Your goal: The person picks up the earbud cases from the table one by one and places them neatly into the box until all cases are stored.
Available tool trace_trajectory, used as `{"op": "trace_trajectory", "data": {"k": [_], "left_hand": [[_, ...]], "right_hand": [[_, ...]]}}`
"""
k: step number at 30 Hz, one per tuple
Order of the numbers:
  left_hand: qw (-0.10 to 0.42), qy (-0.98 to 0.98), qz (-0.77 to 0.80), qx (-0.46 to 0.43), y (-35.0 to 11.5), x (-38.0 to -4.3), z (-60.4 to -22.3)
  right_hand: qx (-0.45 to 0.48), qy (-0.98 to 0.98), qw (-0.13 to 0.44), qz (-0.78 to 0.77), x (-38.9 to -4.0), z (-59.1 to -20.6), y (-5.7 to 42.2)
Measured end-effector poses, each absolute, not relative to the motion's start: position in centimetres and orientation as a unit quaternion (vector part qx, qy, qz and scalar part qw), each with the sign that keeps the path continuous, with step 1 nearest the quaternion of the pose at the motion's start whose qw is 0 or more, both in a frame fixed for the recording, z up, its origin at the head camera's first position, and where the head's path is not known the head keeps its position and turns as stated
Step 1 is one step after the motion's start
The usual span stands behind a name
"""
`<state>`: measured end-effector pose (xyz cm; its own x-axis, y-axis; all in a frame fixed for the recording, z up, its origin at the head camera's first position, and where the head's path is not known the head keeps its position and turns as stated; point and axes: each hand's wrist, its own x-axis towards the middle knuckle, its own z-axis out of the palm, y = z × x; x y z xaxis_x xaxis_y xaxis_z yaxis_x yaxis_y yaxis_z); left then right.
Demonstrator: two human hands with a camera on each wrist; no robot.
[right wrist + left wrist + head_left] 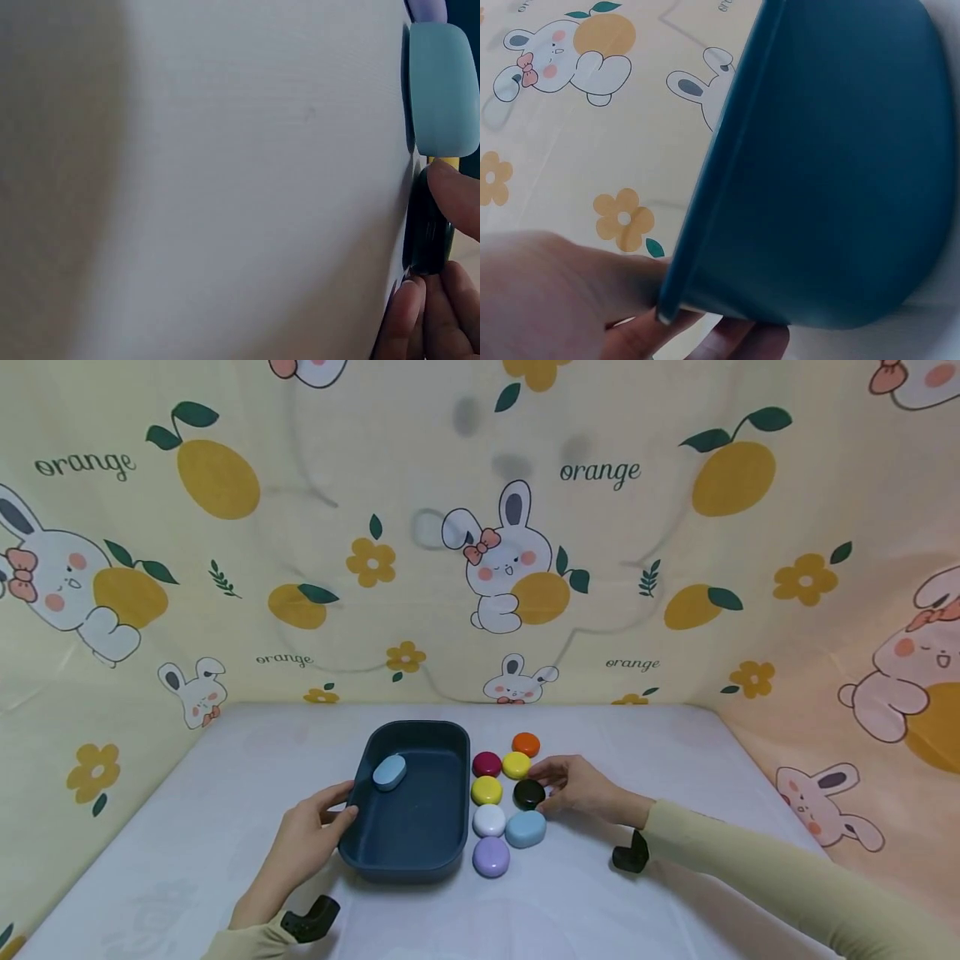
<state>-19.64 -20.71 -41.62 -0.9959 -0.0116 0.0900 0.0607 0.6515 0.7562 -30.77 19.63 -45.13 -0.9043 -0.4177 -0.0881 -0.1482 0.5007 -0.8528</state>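
A dark blue rectangular tray [408,843] with rounded corners stands on the white table. My left hand [311,839] grips its left rim, thumb at the top and fingers beneath, as the left wrist view shows at the tray wall [832,172]. Inside the tray, toward the upper left, lies a light blue oval piece [390,772]. My right hand [581,791] pinches a glossy black disc [528,794] on the table. In the right wrist view the thumb and fingers bracket the black disc [429,232], close beside a light blue oval piece [444,90].
Right of the tray lie smooth round pieces: orange [527,744], dark red [487,764], yellow [516,765], a second yellow [487,790], white [490,820], purple [491,857]. A printed cloth [420,452] with rabbits and oranges hangs behind the table.
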Motion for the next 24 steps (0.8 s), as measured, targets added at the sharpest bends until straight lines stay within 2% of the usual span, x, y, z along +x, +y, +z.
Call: {"op": "trace_trajectory", "data": {"k": [24], "left_hand": [[0.047, -0.907, -0.418, -0.016, -20.7, -19.6, -41.7]], "right_hand": [[-0.130, 0.870, 0.112, -0.463, -30.6, -44.1, 20.0]]}}
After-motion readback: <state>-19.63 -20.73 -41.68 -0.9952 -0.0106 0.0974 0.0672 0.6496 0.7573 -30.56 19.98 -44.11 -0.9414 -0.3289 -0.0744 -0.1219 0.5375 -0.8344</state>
